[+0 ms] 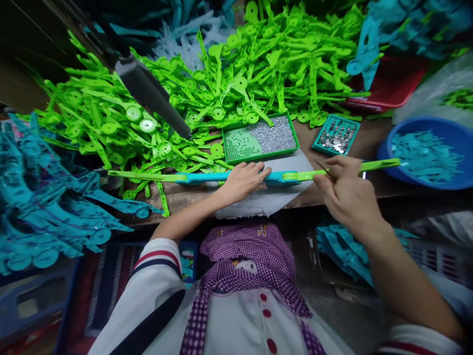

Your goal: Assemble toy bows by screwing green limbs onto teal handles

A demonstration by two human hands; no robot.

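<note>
Light, stiff and slightly slick, I'd judge, the long blue-and-green plastic strip (210,177) along the tabletop's (365,138) near side wants holding at its blue middle, where my left hand (246,179) drapes, its grip impossible to tell, while my right hand's (349,192) fingers pinch a thin dark rod (322,166).

a strip (277,177) is held before the tray (262,156); right of it a box (330,151) is placed, then a basin (461,148); parts (281,44) are heaped behind the tray.
</note>
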